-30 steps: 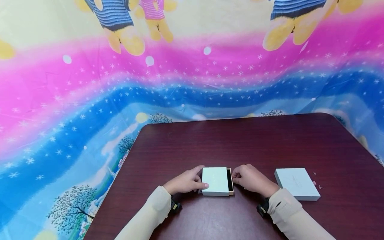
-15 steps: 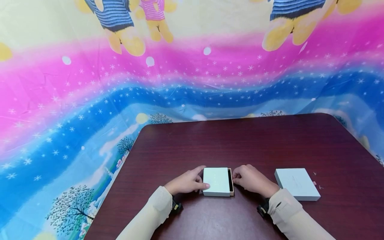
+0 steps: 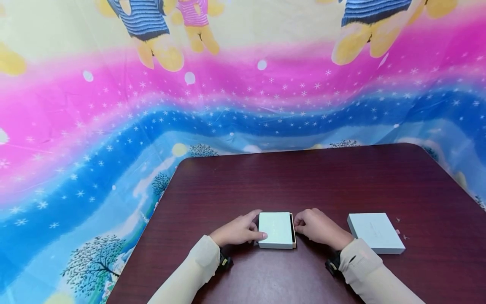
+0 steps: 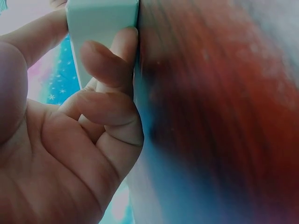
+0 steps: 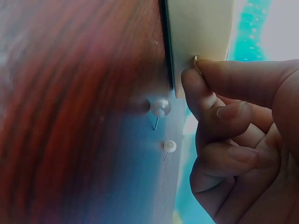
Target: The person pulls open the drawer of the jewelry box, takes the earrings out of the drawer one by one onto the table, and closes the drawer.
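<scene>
A small white drawer box (image 3: 276,230) lies on the table, its sleeve covering most of an inner tray (image 3: 294,236) that shows as a narrow strip at the right. My left hand (image 3: 237,229) grips the sleeve's left end, thumb at the near corner and a finger at the far one. In the left wrist view, its other fingers are curled by the sleeve's end (image 4: 103,23). Thumb and index finger of my right hand (image 3: 317,228) pinch a small pull tab (image 5: 196,63) on the tray's end face (image 5: 201,30). What the tray holds is hidden.
Another flat white box (image 3: 376,233) lies to the right, past my right wrist. Tiny items (image 3: 405,237) too small to identify lie by its right edge. Two pearl-headed pins or studs, one larger pearl (image 5: 160,107) and one smaller pearl (image 5: 170,146), show on the dark table (image 3: 303,181).
My left hand has slid the sleeve a little to the right over the tray, and the visible tray strip has narrowed. The right hand has stayed in place.
</scene>
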{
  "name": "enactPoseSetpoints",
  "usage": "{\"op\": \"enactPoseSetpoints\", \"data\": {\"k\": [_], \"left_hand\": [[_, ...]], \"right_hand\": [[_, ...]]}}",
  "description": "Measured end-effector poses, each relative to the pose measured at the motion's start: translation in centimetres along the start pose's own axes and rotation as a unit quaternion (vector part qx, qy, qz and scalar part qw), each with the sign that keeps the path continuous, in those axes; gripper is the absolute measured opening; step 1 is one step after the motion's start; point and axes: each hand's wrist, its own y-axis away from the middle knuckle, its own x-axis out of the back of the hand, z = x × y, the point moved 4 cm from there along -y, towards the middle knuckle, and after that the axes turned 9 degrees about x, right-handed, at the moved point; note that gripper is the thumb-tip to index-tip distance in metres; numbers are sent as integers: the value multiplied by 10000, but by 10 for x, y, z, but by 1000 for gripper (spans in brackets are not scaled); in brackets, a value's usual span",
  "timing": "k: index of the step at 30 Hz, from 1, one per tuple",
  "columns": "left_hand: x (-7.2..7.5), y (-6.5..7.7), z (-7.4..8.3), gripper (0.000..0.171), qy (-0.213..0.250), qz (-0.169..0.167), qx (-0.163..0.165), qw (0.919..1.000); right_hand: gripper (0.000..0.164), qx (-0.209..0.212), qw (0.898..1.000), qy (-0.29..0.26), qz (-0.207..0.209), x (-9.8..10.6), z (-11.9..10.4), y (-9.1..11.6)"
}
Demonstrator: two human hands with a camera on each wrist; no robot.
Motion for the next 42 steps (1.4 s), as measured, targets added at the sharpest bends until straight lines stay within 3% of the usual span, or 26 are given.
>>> {"op": "enactPoseSetpoints", "data": {"k": [42], "left_hand": [[-1,-5,6,87,-101,35,-114,9999]], "right_hand": [[18,114,9999,70,-7,-2,0,0]]}}
